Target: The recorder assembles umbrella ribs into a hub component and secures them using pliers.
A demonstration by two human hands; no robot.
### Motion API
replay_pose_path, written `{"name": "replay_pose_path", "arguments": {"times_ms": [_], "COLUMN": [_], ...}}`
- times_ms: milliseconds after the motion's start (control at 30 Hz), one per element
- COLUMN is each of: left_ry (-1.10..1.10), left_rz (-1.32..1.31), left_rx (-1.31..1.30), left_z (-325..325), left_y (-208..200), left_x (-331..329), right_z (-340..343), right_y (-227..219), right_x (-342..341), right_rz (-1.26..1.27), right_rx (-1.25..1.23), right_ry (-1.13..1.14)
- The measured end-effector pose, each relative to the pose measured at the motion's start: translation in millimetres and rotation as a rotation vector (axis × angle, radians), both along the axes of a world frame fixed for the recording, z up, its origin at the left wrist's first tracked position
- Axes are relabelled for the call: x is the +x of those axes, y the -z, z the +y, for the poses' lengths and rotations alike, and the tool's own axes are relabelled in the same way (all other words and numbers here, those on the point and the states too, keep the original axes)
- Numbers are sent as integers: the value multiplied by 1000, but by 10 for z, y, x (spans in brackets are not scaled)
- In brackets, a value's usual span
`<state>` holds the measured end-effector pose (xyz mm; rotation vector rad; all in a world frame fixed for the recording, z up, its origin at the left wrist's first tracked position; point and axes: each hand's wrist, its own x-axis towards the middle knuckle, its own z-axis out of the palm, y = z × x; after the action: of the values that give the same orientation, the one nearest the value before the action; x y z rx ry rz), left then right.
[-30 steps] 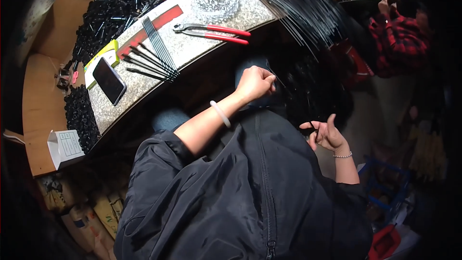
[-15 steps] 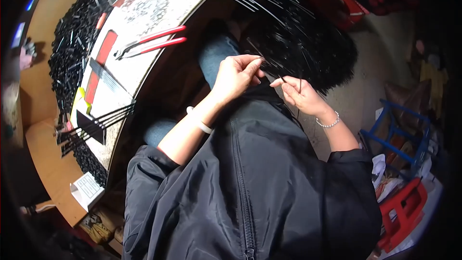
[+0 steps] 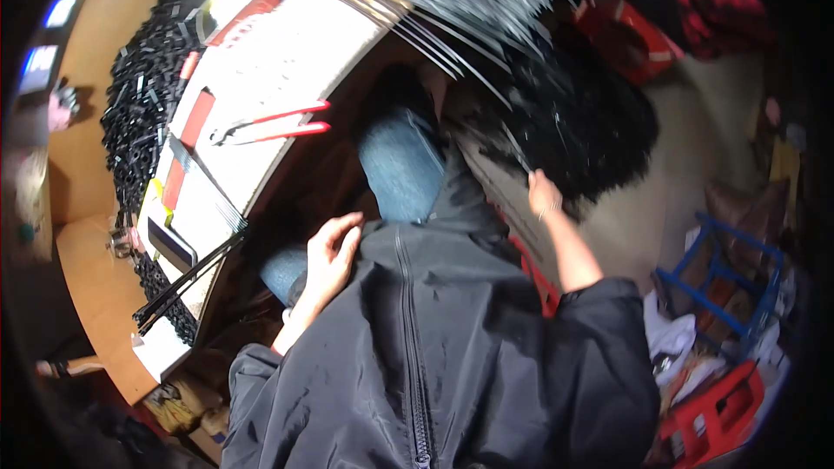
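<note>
My left hand (image 3: 333,254) is near my jacket front, to the left of the zip. Its fingers are loosely bent and apart, with nothing between them. Stretched out to the right, my right hand (image 3: 545,194) is closed round a thin dark rod (image 3: 519,149) that points up and away from me. Just beyond that hand lies a large heap of thin black strands (image 3: 604,135), dense and bristly. The far end of the rod blends into the heap, and motion blurs this part slightly.
On the white-topped table (image 3: 300,26) at left lie red-handled pliers (image 3: 287,120) and dark rods (image 3: 191,282) overhanging its edge. Small black pieces (image 3: 143,122) are heaped behind. Long thin rods (image 3: 469,0) cross the top. A blue frame (image 3: 721,282) and red stool (image 3: 717,412) stand at right.
My hands have moved apart: the left drew back toward my jacket and now holds nothing, while the right moved slightly lower beside the heap. The whole view has shifted a little.
</note>
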<state>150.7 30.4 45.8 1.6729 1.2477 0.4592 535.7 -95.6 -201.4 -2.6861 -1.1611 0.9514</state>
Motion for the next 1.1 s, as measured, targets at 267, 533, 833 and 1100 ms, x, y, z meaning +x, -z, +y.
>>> {"name": "replay_pose_path", "arguments": {"times_ms": [267,533,833,1100], "left_ry": [-65,-419,185,357], "left_rz": [161,469,623,656], "left_rx": [166,946,873,767], "left_z": [-188,-237,851,942], "left_y": [-157,-424,-773,-888], "left_x": [-454,-1581,-1237,-1079], "right_z": [-354,1025,3394,3888], "right_y": [957,-3132,-3645,-3453], "right_x": [-149,-345,589,348], "right_rz": [110,1106,-568,-730], "right_rx": [-124,-180,883,623], "right_ry": [-258,-403,-533,-445]}}
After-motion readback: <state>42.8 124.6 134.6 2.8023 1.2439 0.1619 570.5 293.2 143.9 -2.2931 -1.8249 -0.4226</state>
